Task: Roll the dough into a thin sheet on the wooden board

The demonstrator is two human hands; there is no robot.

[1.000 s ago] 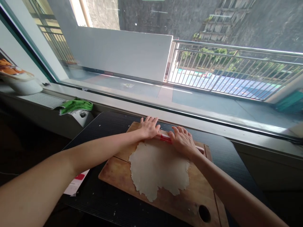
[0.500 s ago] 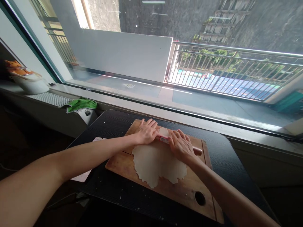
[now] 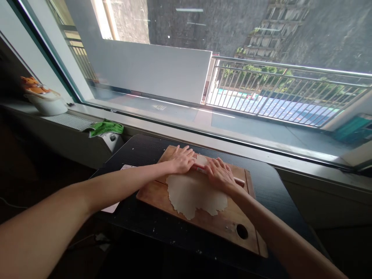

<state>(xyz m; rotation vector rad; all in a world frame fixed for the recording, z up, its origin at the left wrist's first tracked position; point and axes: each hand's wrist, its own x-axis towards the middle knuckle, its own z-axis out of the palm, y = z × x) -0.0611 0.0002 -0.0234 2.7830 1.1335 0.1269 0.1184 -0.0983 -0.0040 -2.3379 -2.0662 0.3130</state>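
A thin, ragged-edged sheet of dough (image 3: pixel 194 193) lies on a wooden cutting board (image 3: pixel 158 198). A rolling pin (image 3: pixel 240 181) rests across its far part, with a reddish label at its middle. My left hand (image 3: pixel 182 159) lies over the pin's left end, fingers stretched and spread toward the window. Over its right part lies my right hand (image 3: pixel 220 173), palm down, its fingers extended past the pin. Both hands press from above without wrapping around it. A bit of dough shows beyond the pin between them. The pin's left end is hidden under my left hand.
The board sits on a black table (image 3: pixel 270 193) dotted with small crumbs. A pale flat object (image 3: pixel 112 207) lies partly under my left forearm. On the sill are a green cloth (image 3: pixel 107 128) and a white container (image 3: pixel 48 102). A large window (image 3: pixel 174 77) stands behind the table.
The view has shifted slightly, so the table and board sit a little differently in the picture. Both hands stay on the rolling pin at the dough's far part.
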